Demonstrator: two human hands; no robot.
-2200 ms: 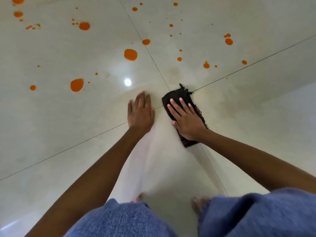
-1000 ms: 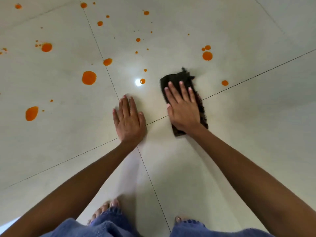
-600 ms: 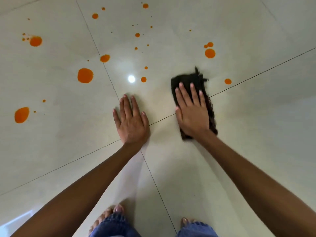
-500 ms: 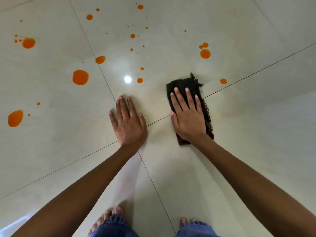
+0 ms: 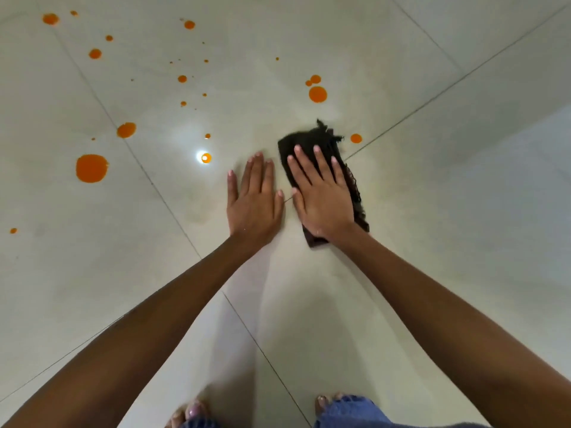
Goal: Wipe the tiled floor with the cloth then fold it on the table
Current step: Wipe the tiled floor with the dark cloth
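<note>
We see right hand point(image 5: 323, 200) flat on cloth point(image 5: 312, 142), fingers point(image 5: 304, 163) straight, pressing it onto floor point(image 5: 432, 211). Left hand point(image 5: 254, 205) flat on tile beside it, fingers straight. Orange spots point(image 5: 91, 168) left and ahead.

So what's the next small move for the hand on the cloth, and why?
Probably slide the cloth under the flat right hand rightward onto the small orange drop beside its frayed corner: that is the nearest spill not yet wiped.
</note>
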